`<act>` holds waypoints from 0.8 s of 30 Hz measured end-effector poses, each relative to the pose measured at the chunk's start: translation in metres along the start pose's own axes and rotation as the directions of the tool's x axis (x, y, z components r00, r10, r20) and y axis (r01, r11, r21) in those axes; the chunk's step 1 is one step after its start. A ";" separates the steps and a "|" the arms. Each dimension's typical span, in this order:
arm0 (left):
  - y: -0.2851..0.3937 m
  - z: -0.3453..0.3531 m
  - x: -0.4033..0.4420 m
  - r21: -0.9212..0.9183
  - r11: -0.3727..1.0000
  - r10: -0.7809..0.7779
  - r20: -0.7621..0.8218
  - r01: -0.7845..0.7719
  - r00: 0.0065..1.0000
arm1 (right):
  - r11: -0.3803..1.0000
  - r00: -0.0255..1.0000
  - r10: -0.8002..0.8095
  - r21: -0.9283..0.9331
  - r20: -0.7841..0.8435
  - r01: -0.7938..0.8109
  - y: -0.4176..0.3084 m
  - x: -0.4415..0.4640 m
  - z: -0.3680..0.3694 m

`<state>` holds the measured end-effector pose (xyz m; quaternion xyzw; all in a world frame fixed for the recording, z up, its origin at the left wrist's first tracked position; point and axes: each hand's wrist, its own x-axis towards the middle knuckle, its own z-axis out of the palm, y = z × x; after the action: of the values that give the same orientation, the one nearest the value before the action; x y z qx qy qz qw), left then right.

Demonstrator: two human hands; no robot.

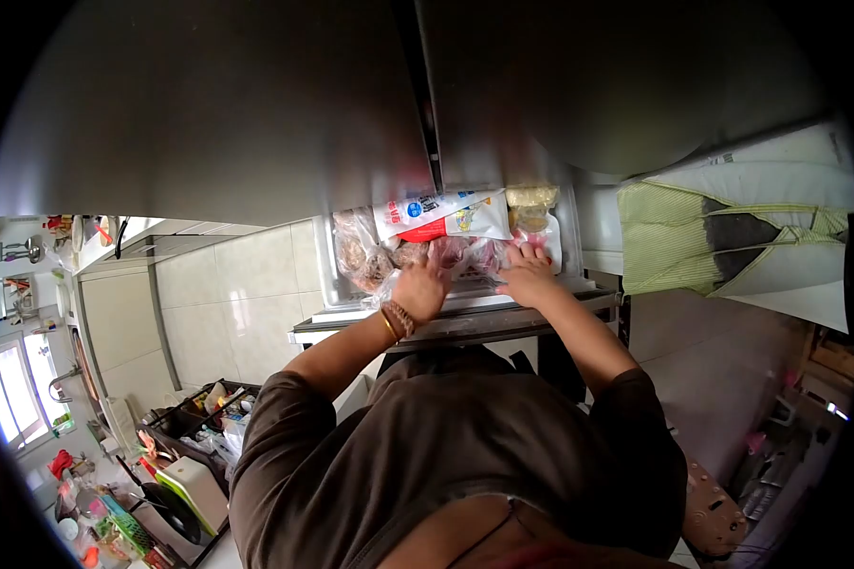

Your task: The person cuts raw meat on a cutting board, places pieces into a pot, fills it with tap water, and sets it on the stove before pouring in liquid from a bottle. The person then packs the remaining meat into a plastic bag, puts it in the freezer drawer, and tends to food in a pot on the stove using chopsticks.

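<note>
A pulled-out drawer [328,275] below dark doors is filled with bagged food. My left hand [421,286], with bracelets at the wrist, rests on clear plastic bags at the drawer's front; its fingers point away from me. My right hand [528,273] lies on bags at the front right, its fingers spread. Between and beyond the hands is a white packet [479,216] with red and blue print. Bags of brownish food [358,254] fill the left side. A yellowish pack [531,197] sits at the back right. What lies under my fingers is hidden.
Dark appliance doors [285,114] rise just beyond the drawer. To the right hangs a green and white cloth [664,237]. At the lower left stand a black crate [176,417] with items and a white cutting board [194,488]. A counter [114,251] runs along the left.
</note>
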<state>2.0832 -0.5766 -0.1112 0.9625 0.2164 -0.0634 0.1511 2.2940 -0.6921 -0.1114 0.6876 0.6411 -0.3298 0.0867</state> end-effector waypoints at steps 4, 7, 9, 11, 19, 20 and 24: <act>-0.004 0.028 -0.018 -0.131 0.990 0.088 0.217 -0.060 0.972 | 0.991 0.997 0.043 0.126 0.071 -0.052 -0.001 0.003 0.018; 0.000 0.025 -0.008 -0.110 0.993 0.046 0.013 -0.044 0.999 | 0.981 0.984 0.061 0.174 0.167 -0.090 0.002 0.009 0.020; -0.004 0.026 0.001 -0.171 0.985 0.031 0.214 0.006 0.976 | 0.987 0.978 0.087 0.113 0.190 -0.110 -0.001 0.013 0.017; -0.009 0.041 0.012 -0.245 0.965 0.016 0.408 0.092 0.913 | 0.993 0.982 0.119 -0.013 0.147 -0.118 -0.009 0.013 0.016; -0.009 0.028 0.013 -0.254 0.966 0.066 0.384 0.037 0.921 | 0.949 0.996 0.072 0.310 -0.060 -0.050 0.007 0.002 0.018; -0.009 0.029 0.005 -0.258 0.966 0.073 0.305 0.009 0.950 | 0.929 0.988 0.077 0.370 -0.132 -0.023 0.008 0.000 0.019; -0.010 0.024 -0.020 0.086 0.969 0.237 -0.053 -0.232 0.970 | 0.949 0.975 0.102 0.314 -0.198 -0.036 -0.007 -0.002 0.008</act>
<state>2.0594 -0.5840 -0.1323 0.9881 0.1029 -0.0233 0.1123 2.2844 -0.6967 -0.1141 0.7460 0.5627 -0.3473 -0.0791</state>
